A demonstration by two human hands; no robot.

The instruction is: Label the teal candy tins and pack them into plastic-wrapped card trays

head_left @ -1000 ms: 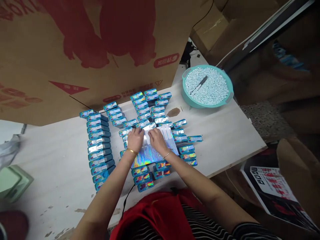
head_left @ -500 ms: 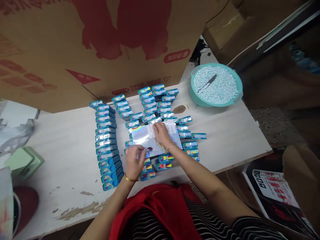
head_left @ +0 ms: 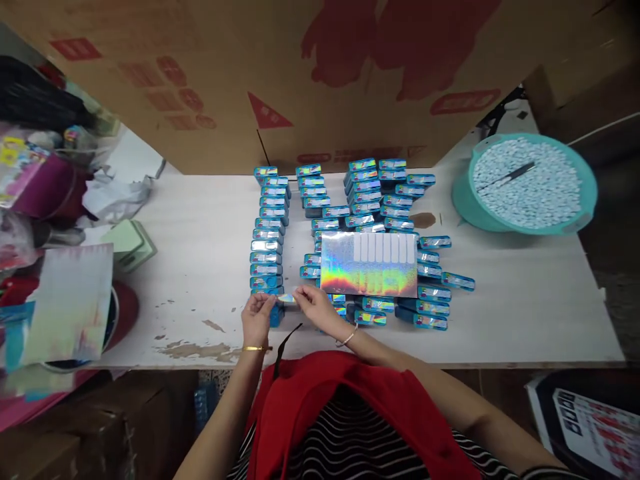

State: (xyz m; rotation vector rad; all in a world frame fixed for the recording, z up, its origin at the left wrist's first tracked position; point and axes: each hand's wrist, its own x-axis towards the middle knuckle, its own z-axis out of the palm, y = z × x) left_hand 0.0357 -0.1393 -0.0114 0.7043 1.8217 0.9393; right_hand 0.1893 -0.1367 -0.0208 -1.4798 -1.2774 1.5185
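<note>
Between my left hand (head_left: 257, 320) and my right hand (head_left: 317, 308) a small shiny sticker (head_left: 287, 299) is stretched, pinched at one end by each. It hovers over the near end of a column of narrow blue boxes (head_left: 265, 257). Most boxes in that column carry a shiny strip on top; the nearest ones show bare blue tops, partly covered by my hands. Right of it, a holographic sticker sheet (head_left: 370, 277) lies across more blue boxes (head_left: 363, 185), with a row of blank pale strips along its far edge.
A teal basin (head_left: 463, 193) of small pale pieces, tweezers (head_left: 510, 175) on top, stands at the right. A big carton (head_left: 220, 140) walls off the back. At the left are a pale green object (head_left: 131, 243), crumpled white plastic (head_left: 116, 197) and a dark red bucket (head_left: 125, 310).
My right hand has left the sticker sheet and come over to my left hand. Both now hold the sticker at the near end of the left column. The view has shifted left.
</note>
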